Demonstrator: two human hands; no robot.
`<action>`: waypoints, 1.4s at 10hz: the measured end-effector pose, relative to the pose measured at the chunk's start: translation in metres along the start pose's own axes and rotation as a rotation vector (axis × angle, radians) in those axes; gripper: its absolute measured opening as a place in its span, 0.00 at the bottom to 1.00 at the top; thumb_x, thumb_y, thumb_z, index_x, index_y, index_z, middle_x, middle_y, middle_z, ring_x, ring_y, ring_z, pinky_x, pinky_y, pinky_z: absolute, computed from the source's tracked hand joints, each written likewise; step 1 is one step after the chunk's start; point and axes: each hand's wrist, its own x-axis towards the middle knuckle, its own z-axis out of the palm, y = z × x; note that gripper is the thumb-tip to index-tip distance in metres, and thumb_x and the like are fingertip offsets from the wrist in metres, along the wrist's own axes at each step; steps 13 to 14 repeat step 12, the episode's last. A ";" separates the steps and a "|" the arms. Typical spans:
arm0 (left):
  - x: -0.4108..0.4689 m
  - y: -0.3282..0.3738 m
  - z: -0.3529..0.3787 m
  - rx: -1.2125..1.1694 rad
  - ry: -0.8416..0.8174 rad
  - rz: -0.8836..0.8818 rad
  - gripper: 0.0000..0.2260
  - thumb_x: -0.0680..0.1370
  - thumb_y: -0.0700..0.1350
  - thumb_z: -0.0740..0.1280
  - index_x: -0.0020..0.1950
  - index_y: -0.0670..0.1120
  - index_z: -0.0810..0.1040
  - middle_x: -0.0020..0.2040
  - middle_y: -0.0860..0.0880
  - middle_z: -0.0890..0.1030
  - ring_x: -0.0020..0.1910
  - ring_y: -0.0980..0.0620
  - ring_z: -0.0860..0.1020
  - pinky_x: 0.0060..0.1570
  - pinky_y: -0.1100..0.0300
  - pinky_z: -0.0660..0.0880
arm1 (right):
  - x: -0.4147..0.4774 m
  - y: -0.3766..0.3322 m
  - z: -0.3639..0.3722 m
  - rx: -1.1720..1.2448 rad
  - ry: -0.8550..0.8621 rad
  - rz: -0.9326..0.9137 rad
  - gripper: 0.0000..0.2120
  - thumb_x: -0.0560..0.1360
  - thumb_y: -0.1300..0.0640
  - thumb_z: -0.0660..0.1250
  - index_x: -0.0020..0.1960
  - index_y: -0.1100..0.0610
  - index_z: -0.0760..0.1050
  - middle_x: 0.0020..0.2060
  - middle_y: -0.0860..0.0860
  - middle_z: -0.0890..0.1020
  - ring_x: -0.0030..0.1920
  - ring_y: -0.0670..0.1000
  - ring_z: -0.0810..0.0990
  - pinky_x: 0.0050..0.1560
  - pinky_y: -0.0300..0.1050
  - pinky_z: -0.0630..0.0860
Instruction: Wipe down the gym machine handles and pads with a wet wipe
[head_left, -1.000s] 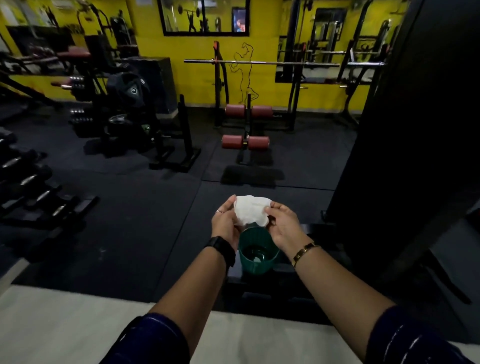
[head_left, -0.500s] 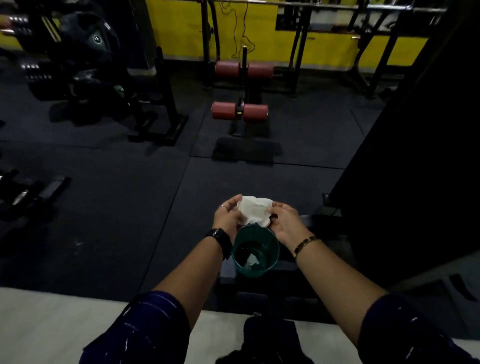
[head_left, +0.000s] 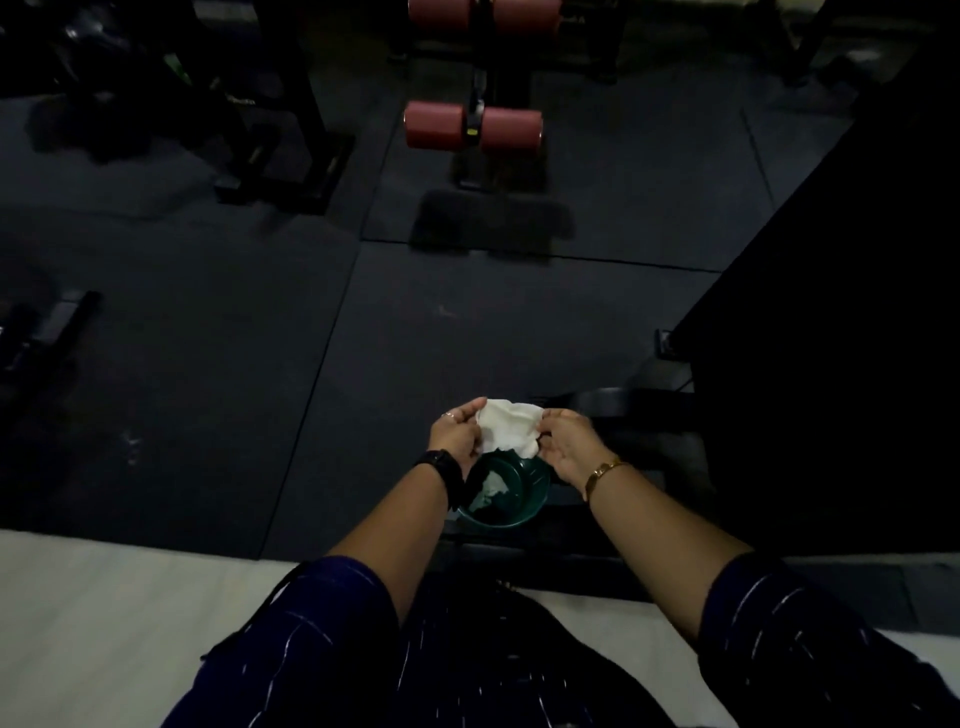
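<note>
Still at the preparation stage: both hands, left hand (head_left: 453, 435) and right hand (head_left: 566, 448), pinch a white wipe (head_left: 508, 428) above a green bowl (head_left: 514, 493); red pads (head_left: 472, 124) beyond appear untouched.

head view, from above, facing steeply down, close on forearms, gym floor (head_left: 208, 322) beyond

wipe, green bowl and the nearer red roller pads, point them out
wipe (head_left: 506, 428), head view, middle of the crumpled sheet
green bowl (head_left: 525, 488), head view, inner right wall
red roller pads (head_left: 434, 124), head view, nearer pair, left-hand roller
</note>
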 end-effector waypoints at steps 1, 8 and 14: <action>0.021 -0.004 0.000 0.017 0.021 -0.047 0.17 0.79 0.27 0.56 0.61 0.40 0.77 0.45 0.44 0.81 0.44 0.44 0.73 0.37 0.55 0.69 | 0.016 0.003 0.002 -0.021 0.014 0.007 0.11 0.78 0.72 0.56 0.43 0.59 0.70 0.37 0.57 0.77 0.35 0.52 0.77 0.26 0.38 0.77; 0.071 0.012 -0.006 0.058 0.006 -0.175 0.21 0.81 0.31 0.55 0.74 0.39 0.67 0.64 0.42 0.72 0.54 0.47 0.76 0.45 0.61 0.74 | 0.089 0.022 0.007 -0.068 0.272 0.041 0.25 0.76 0.64 0.66 0.71 0.59 0.65 0.68 0.61 0.70 0.63 0.60 0.74 0.64 0.59 0.73; 0.070 0.051 -0.014 -0.181 -0.009 -0.051 0.17 0.84 0.41 0.56 0.73 0.41 0.69 0.63 0.44 0.77 0.65 0.47 0.74 0.76 0.50 0.57 | 0.068 -0.021 0.022 0.054 0.195 -0.131 0.17 0.81 0.64 0.58 0.69 0.61 0.68 0.68 0.56 0.71 0.70 0.54 0.68 0.62 0.42 0.65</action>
